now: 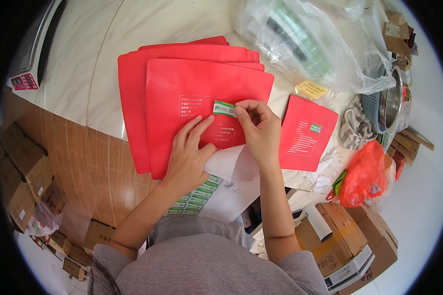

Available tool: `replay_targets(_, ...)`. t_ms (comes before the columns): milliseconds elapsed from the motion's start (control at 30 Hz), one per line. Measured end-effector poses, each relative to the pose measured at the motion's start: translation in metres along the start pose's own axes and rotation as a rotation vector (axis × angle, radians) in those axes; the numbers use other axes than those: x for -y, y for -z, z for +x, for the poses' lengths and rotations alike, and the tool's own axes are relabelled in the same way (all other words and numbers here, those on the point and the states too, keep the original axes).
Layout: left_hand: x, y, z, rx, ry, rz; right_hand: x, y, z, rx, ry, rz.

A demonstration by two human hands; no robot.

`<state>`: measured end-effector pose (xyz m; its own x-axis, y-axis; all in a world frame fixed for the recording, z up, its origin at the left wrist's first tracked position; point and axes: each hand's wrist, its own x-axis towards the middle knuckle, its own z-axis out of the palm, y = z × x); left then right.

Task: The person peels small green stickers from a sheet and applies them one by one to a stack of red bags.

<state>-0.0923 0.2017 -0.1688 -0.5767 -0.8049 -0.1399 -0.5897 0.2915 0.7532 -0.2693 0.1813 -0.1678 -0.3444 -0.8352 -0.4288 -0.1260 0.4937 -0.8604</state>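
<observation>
Several red flat pouches lie fanned in a stack on a marble-patterned table, and the top red pouch (206,81) bears printed writing. My right hand (258,129) pinches the right end of a small green-and-white sticker (224,108) against that pouch. My left hand (192,147) rests on the pouch's lower part, fingers spread, its thumb by the curled edge of a white backing sheet. Below my hands, a sheet of green-and-white stickers (197,197) lies partly under my left wrist. To the right is another red pouch (308,134) with a similar sticker on it.
A clear plastic bag (317,44) with green contents covers the table's back right. A striped cloth (355,125), a blue basket (369,107), a metal bowl (393,99) and a red plastic bag (365,177) sit at the right. Cardboard boxes (332,236) stand at the lower right.
</observation>
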Motion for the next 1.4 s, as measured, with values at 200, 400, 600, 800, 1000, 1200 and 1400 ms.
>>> replay_targets(200, -0.0006, 0.0006, 0.0008, 0.006, 0.012, 0.007, -0.0044, -0.0019, 0.0060, -0.003, 0.026, -0.019)
replay_targets(400, -0.0020, -0.0009, 0.0028, -0.044, -0.007, 0.027, -0.0072, -0.0037, 0.0073, -0.018, 0.035, -0.032)
replay_targets(600, -0.0017, -0.0011, 0.0044, -0.024, -0.015, 0.050, -0.0049, -0.0051, 0.0076, -0.032, 0.052, -0.066)
replay_targets(800, -0.0023, -0.0020, 0.0059, -0.011, 0.004, 0.068, -0.0004, -0.0061, 0.0072, -0.039, 0.058, -0.121)
replay_targets(1000, -0.0028, -0.0022, 0.0060, -0.007, 0.008, 0.076, -0.0033, -0.0073, 0.0071, -0.055, 0.068, -0.116)
replay_targets(1200, -0.0026, -0.0027, 0.0067, -0.006, 0.016, 0.076, -0.0036, -0.0085, 0.0076, -0.070, 0.073, -0.148)
replay_targets(1400, -0.0013, -0.0032, 0.0064, 0.023, 0.026, 0.060, -0.0012, -0.0084, 0.0081, -0.061, 0.054, -0.167)
